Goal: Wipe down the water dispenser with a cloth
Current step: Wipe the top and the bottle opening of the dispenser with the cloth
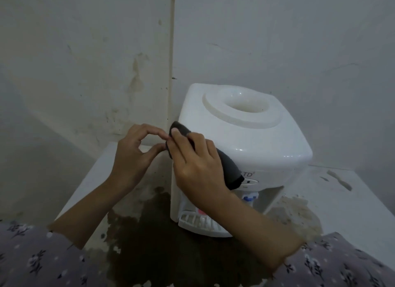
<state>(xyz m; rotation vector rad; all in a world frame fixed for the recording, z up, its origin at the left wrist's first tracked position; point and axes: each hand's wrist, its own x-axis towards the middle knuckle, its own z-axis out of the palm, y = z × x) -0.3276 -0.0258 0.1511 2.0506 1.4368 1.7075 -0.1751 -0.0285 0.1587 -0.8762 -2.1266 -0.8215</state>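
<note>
Hands meet at the upper left front corner of the white plastic tabletop water dispenser (256,141), which stands on a white, badly stained table (352,201) pushed into the corner where 2 grubby walls join. The right hand (196,162) grips a dark grey cloth (229,169) and holds it against the dispenser's rounded shoulder, with a loose end hanging down over the front panel. The left hand (132,154) is curled, and its thumb and fingertips seem to pinch the cloth's near edge, as if folding or straightening it. I judge this to be the start of the wipe, with the cloth being readied at the first patch of casing. Next, the left hand would need to let go or steady the dispenser while the right sweeps the cloth across the top, round the sunken bottle well and down the sides. The light casing may slide on the table under a hard push. Below, the white slatted drip tray (198,222) and the blue tap (249,197) look untouched.
</note>
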